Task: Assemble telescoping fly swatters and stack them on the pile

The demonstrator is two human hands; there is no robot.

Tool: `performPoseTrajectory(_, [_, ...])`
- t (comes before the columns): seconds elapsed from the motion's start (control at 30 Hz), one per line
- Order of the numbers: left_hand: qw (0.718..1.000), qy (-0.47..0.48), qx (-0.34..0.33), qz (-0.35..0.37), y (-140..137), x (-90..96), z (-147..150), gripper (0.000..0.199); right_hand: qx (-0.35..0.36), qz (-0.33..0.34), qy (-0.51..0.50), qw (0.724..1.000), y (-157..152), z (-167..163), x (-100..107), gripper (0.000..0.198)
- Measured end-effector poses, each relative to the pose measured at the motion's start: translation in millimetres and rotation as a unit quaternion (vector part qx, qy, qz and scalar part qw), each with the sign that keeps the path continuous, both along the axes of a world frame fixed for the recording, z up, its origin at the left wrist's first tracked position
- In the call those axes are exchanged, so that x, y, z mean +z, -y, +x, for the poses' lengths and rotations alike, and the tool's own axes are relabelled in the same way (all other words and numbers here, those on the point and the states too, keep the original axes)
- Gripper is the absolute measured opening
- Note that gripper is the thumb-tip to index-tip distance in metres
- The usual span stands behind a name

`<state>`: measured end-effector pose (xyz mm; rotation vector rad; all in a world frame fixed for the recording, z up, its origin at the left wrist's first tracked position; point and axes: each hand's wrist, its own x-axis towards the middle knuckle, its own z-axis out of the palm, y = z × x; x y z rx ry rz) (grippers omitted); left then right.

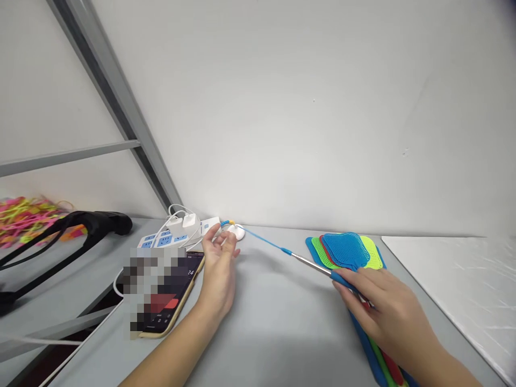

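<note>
My right hand (pixel 382 306) is wrapped around the blue handle of a telescoping fly swatter (pixel 312 264). The swatter's metal rod points left, and its blue head appears nearly edge-on as a thin line. At the far end of that head is my left hand (pixel 220 263), raised with its fingers loosely curled and apart. Nothing shows in its grasp, and whether its fingertips touch the head I cannot tell. Beneath and beyond my right hand lies a stack of fly swatters (pixel 346 250) with blue, green, red and yellow mesh heads. My hand covers part of their handles.
A phone (pixel 177 295) in a tan case lies left of my left hand. Behind it are a power strip (pixel 163 239) with white plugs and a round white disc (pixel 237 232). A black frame (pixel 97 221) and colourful strands (pixel 36 217) are far left; white sheeting (pixel 451 274) lies right.
</note>
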<state>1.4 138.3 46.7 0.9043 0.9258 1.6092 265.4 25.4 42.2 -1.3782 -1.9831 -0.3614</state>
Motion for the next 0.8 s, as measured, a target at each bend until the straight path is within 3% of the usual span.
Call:
performPoseTrajectory(0.07, [0.998,0.034,-0.045,-0.018,10,-8.3,9,0.048,-0.001,0.022,0.020,1.000,-2,-3,1,0.019])
performPoseTrajectory(0.17, [0.974,0.064,-0.208,-0.055,29,-19.2,23,0.051,0.010,0.022,0.042,0.999,-2,-9,1,0.022])
performPoseTrajectory(0.23, [0.955,0.080,-0.271,-0.089,37,-22.4,30,0.054,0.017,0.021,0.056,0.998,-2,-14,0,0.023])
performPoseTrajectory(0.33, [0.953,0.078,-0.263,-0.127,40,-21.9,34,0.043,0.032,0.018,0.071,0.997,-1,-18,-3,0.023])
performPoseTrajectory(0.43, [0.963,0.053,-0.236,-0.121,38,-21.0,33,0.027,0.045,0.000,0.054,0.998,-1,-17,-8,0.021])
performPoseTrajectory(0.5, [0.963,0.044,-0.243,-0.108,39,-21.0,32,0.024,0.053,-0.044,0.029,0.997,-1,-15,-10,0.021])
performPoseTrajectory(0.6, [0.963,0.018,-0.255,-0.088,41,-19.5,31,0.024,0.054,-0.165,-0.042,0.984,1,-16,-8,0.022])
performPoseTrajectory(0.73, [0.961,-0.018,-0.270,-0.051,43,-14.4,28,0.027,0.067,-0.326,-0.180,0.925,7,-20,3,0.029])
performPoseTrajectory(0.8, [0.958,-0.030,-0.282,-0.041,42,-12.6,27,0.027,0.085,-0.367,-0.212,0.902,9,-21,8,0.033])
